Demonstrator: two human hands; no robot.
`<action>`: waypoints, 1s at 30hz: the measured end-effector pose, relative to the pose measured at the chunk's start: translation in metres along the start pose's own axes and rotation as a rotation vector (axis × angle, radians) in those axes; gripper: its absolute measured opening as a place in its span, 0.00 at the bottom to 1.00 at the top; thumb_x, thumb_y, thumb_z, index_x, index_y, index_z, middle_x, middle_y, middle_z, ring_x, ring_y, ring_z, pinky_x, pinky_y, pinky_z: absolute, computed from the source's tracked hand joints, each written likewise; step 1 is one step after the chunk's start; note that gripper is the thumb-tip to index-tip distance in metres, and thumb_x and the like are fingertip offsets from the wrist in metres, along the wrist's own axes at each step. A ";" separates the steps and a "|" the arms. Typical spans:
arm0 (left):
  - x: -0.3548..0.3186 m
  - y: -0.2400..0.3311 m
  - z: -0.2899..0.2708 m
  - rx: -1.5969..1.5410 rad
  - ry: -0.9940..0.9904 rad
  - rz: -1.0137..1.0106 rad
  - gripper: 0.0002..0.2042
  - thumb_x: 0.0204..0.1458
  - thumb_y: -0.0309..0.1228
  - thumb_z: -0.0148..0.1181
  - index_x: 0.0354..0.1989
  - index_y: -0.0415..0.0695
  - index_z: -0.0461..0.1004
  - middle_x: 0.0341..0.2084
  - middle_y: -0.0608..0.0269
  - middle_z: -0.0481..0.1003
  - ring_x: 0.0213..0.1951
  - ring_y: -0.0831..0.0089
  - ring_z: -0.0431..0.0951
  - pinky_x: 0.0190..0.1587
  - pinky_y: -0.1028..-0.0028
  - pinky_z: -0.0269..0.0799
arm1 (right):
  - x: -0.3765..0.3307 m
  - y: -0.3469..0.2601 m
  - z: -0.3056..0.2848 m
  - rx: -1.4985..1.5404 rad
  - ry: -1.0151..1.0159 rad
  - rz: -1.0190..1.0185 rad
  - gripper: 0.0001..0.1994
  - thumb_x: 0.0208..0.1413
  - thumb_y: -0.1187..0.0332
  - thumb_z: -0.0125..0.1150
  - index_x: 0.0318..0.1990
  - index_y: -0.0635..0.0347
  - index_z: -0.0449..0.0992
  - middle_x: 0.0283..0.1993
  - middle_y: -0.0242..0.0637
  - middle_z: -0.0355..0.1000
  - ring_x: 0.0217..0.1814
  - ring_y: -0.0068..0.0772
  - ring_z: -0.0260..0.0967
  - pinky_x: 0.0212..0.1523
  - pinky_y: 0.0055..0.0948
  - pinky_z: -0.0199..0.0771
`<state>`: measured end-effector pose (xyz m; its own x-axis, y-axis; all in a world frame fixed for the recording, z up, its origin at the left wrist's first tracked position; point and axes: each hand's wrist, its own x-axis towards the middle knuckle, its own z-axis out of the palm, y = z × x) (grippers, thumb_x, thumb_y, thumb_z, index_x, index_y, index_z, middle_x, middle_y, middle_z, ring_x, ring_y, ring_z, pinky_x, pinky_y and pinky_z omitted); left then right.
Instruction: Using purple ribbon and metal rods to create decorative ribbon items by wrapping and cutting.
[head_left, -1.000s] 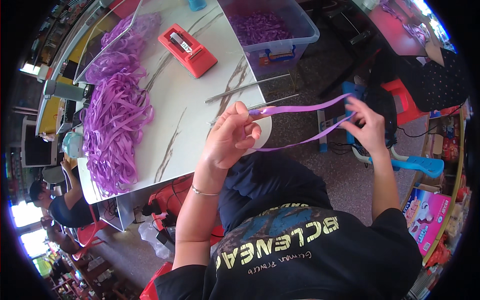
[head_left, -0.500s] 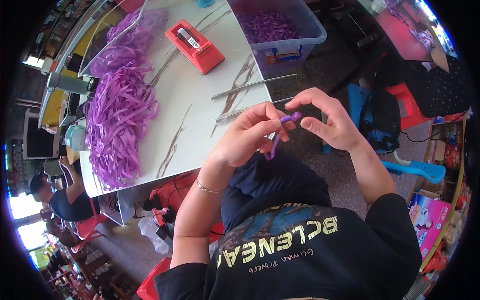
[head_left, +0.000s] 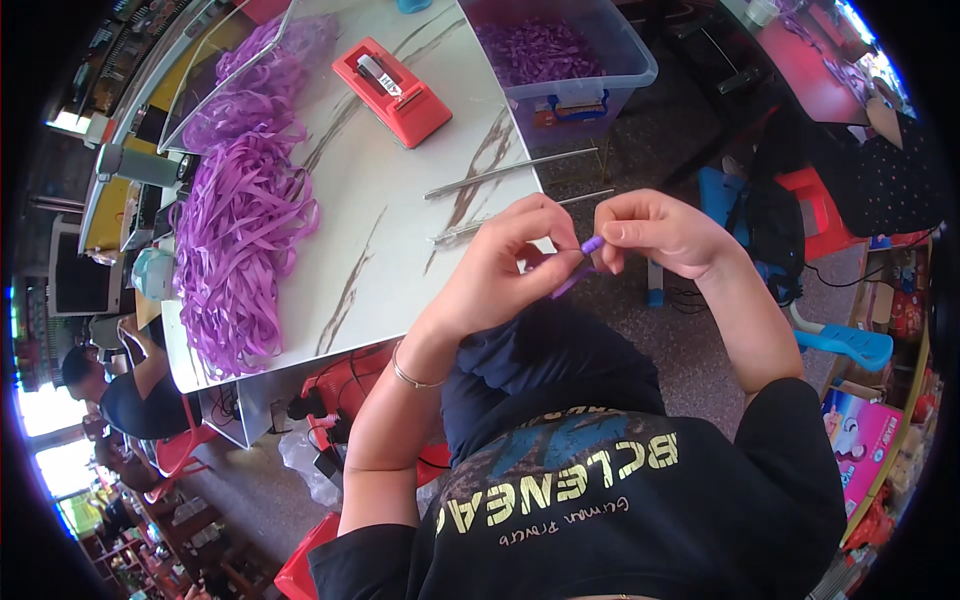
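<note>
Between both hands, above my lap and just off the table's front right edge, is a small purple ribbon piece (head_left: 592,244), twisted or knotted. My left hand (head_left: 528,255) pinches it between thumb and forefinger. From the other side my right hand (head_left: 650,232) grips its upper end with thumb and fingertips. A loose purple tail hangs below the left fingers, partly hidden by them. Two thin metal rods (head_left: 510,172) jut from the table's right edge beyond my hands.
A big heap of purple ribbons (head_left: 245,220) covers the left of the white marbled table (head_left: 345,255). A red tape dispenser (head_left: 392,92) stands farther back. Beyond the right edge is a clear plastic bin (head_left: 630,75) with purple pieces. Other people sit at left and far right.
My right hand, apart with its fingers spread before, has closed on the ribbon piece. My left hand has moved slightly right and turned.
</note>
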<state>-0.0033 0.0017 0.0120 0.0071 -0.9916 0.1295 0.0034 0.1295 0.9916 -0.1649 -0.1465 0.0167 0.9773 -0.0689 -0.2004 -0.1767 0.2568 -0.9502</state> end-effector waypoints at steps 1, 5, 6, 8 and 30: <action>0.002 0.002 0.000 0.283 0.021 0.124 0.02 0.49 0.24 0.55 0.28 0.41 0.69 0.30 0.69 0.67 0.31 0.84 0.67 0.27 0.84 0.65 | 0.000 0.006 -0.003 0.156 -0.031 0.051 0.10 0.56 0.64 0.52 0.31 0.62 0.72 0.27 0.31 0.70 0.34 0.22 0.67 0.40 0.22 0.65; 0.004 -0.005 -0.002 0.178 -0.039 0.067 0.01 0.48 0.24 0.55 0.27 0.42 0.70 0.31 0.68 0.66 0.33 0.83 0.67 0.28 0.84 0.66 | -0.007 0.001 -0.002 0.004 -0.010 0.087 0.12 0.58 0.62 0.49 0.34 0.62 0.72 0.30 0.32 0.71 0.36 0.22 0.67 0.44 0.22 0.63; 0.005 -0.006 -0.002 0.093 -0.059 0.034 0.02 0.49 0.24 0.55 0.28 0.41 0.70 0.31 0.68 0.65 0.33 0.83 0.67 0.28 0.83 0.66 | -0.007 -0.002 -0.002 0.005 -0.012 0.087 0.12 0.58 0.62 0.49 0.34 0.62 0.72 0.30 0.32 0.71 0.36 0.22 0.67 0.44 0.22 0.63; 0.007 -0.008 -0.003 0.007 -0.084 0.003 0.02 0.49 0.25 0.55 0.28 0.41 0.69 0.31 0.69 0.65 0.33 0.83 0.67 0.28 0.83 0.66 | -0.009 -0.006 -0.003 -0.072 0.016 -0.014 0.13 0.58 0.61 0.49 0.36 0.63 0.72 0.32 0.32 0.71 0.38 0.21 0.67 0.45 0.23 0.63; 0.063 -0.026 -0.025 0.370 0.163 0.031 0.08 0.50 0.26 0.55 0.36 0.37 0.74 0.32 0.64 0.74 0.35 0.79 0.72 0.42 0.79 0.67 | -0.037 0.029 -0.067 -0.160 0.242 0.085 0.05 0.54 0.69 0.54 0.32 0.61 0.71 0.28 0.29 0.70 0.33 0.18 0.68 0.41 0.20 0.66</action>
<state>0.0223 -0.0643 -0.0053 0.1599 -0.9693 0.1866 -0.3597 0.1188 0.9255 -0.2136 -0.2013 -0.0193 0.9052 -0.2866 -0.3137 -0.2916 0.1180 -0.9492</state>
